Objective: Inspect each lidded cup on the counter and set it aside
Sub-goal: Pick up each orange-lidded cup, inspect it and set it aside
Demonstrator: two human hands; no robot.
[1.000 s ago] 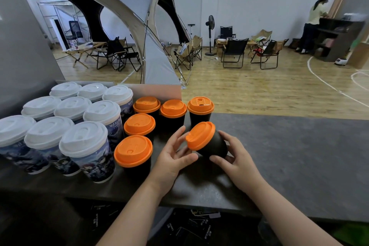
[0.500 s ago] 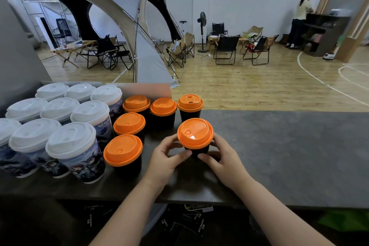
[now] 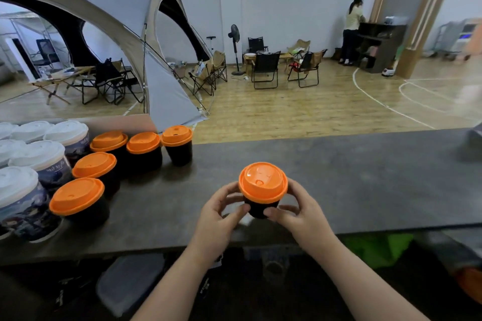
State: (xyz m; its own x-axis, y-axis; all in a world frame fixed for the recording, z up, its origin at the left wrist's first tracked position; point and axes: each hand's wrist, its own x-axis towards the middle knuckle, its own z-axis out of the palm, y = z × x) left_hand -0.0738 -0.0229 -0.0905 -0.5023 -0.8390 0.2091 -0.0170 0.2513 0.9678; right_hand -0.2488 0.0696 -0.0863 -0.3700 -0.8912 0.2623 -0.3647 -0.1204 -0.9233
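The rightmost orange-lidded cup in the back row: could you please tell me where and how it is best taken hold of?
Take the rightmost cup by its black wall below the lid, from its open right side. It stands upright, the lid overhangs, and a neighbouring cup crowds its left.

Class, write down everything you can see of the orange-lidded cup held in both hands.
The cup has a dark, tapering body and an orange plastic-looking lid, pressed on. It is roughly upright, lid tipped slightly toward the camera, over the grey counter near its front edge. The left hand and right hand grip its body from either side.
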